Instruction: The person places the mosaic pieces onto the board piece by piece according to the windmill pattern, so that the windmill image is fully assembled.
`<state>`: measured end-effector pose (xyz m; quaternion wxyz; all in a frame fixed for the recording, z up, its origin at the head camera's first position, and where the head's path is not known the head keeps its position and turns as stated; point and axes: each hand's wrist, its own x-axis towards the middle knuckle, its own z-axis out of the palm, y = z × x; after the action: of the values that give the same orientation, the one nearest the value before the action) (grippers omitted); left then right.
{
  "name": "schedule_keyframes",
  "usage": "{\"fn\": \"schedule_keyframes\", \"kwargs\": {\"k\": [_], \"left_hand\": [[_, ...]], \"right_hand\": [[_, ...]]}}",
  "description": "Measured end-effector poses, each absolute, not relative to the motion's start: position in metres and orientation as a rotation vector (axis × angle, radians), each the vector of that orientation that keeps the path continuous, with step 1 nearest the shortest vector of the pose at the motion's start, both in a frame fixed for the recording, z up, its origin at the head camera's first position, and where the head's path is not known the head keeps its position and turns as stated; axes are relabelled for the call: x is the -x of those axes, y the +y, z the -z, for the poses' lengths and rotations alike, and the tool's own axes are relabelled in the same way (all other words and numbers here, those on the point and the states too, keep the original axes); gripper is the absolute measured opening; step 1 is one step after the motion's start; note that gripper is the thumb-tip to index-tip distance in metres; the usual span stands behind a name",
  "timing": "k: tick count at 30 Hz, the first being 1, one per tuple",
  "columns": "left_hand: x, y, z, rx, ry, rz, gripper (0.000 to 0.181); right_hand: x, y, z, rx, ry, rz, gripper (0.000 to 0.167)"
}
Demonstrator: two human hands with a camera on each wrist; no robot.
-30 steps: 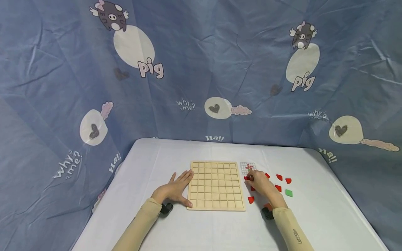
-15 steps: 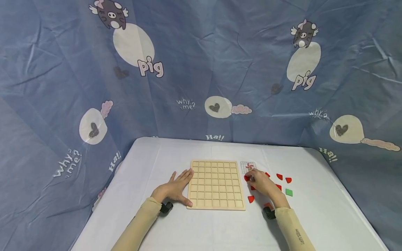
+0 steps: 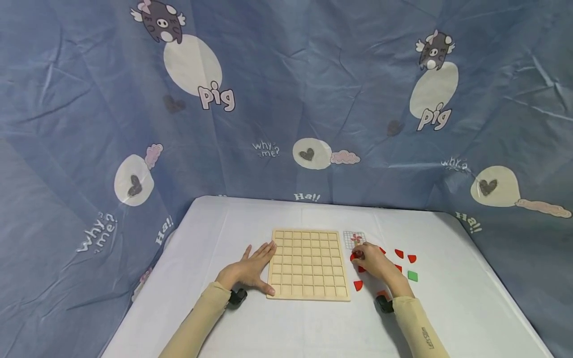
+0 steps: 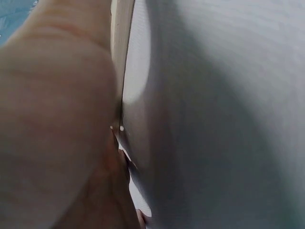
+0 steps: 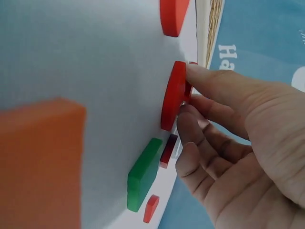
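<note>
A square wooden grid board lies on the white table. My left hand rests with spread fingers along its left edge; the left wrist view shows mostly the hand beside the board's side. To the right of the board, my right hand pinches a red piece between thumb and fingertips, low over the table. Just in front of it in the right wrist view is another red piece with a curved edge. Fingers partly hide the pinched piece, so its full shape cannot be told.
A small printed grid card with a red and green pattern lies behind the right hand. Several red pieces and a green square tile are scattered around that hand. A patterned blue cloth hangs behind the table.
My right hand has shifted slightly at the same spot, and the red piece in its fingers has turned a little. The left hand and the board stay put.
</note>
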<state>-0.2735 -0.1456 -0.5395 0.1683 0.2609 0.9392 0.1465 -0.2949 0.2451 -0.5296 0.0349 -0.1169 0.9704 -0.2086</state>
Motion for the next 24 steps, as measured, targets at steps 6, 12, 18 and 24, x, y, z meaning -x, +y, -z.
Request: {"fn": "schedule_keyframes", "kwargs": {"k": [6, 12, 18, 24], "left_hand": [[0.2731, -0.1459, 0.5411, -0.745, 2.668, -0.42, 0.137], [0.2735, -0.148, 0.5426, -0.765, 2.653, -0.426, 0.14], [0.2734, -0.1485, 0.5425, -0.773, 2.655, -0.429, 0.14], [0.273, -0.1482, 0.5401, -0.786, 2.657, -0.428, 0.139]], "right_hand": [[0.294, 0.2484, 0.5295, 0.442, 3.003, 0.647, 0.022], [0.2939, 0.2476, 0.5276, 0.475, 3.013, 0.651, 0.019], [0.2934, 0.247, 0.5275, 0.456, 3.009, 0.633, 0.019], [0.2919, 0.2469, 0.5255, 0.427, 2.989, 0.658, 0.017]]}}
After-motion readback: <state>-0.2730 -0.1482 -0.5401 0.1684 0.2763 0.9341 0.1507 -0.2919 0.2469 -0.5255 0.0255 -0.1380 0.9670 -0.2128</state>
